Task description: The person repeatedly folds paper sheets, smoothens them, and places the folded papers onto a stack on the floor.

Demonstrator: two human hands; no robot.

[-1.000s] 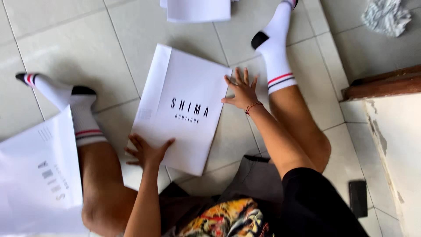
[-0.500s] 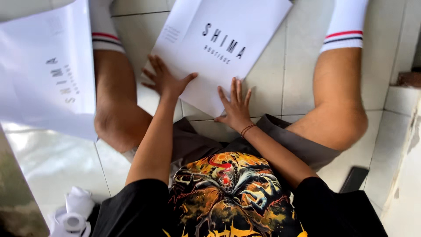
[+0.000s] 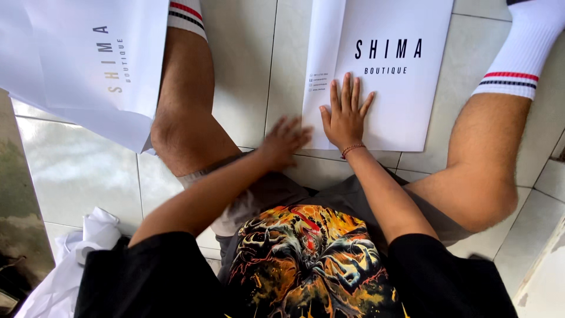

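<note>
A flat white paper bag point(image 3: 406, 100) with dark lettering lies on the tiled floor between my spread legs. My right hand point(image 3: 345, 115) presses flat on its near left part, fingers spread, a thin red bracelet at the wrist. My left hand point(image 3: 284, 141) is blurred, at the bag's near left edge, fingers loosely bent, holding nothing that I can see. My legs wear white socks with red and black stripes.
A second white paper bag point(image 3: 82, 65) lies at the upper left over my left leg. Crumpled white paper point(image 3: 88, 241) sits at the lower left. Pale floor tiles point(image 3: 88, 176) run all around; a raised ledge point(image 3: 547, 271) shows at the lower right.
The view has tilted further down toward my lap. My right hand now lies flat on the bag, and my left hand has slid right along its near edge.
</note>
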